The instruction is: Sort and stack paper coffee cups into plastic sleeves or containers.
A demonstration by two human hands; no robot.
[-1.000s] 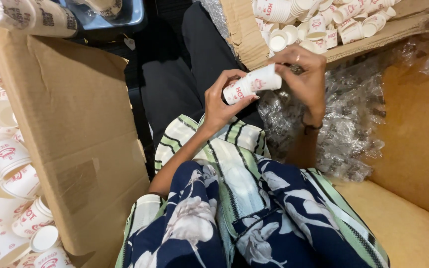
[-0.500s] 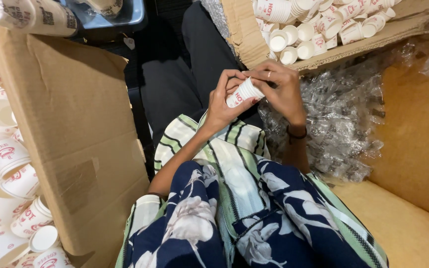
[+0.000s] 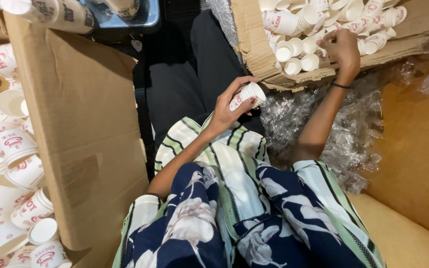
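Two cardboard boxes hold white paper cups with red print: a torn box (image 3: 259, 54) ahead, where the right hand (image 3: 342, 48) reaches among loose cups (image 3: 299, 47), fingers curled, perhaps around one, and a second box (image 3: 80, 129) at left. The left hand (image 3: 229, 106) grips a short stack of cups (image 3: 247, 96) above the lap.

The right hand's (image 3: 342, 48) fingertips are hidden among small white paper cups (image 3: 304, 47) in the torn brown cardboard box (image 3: 256, 47), itself cut off by the top edge.
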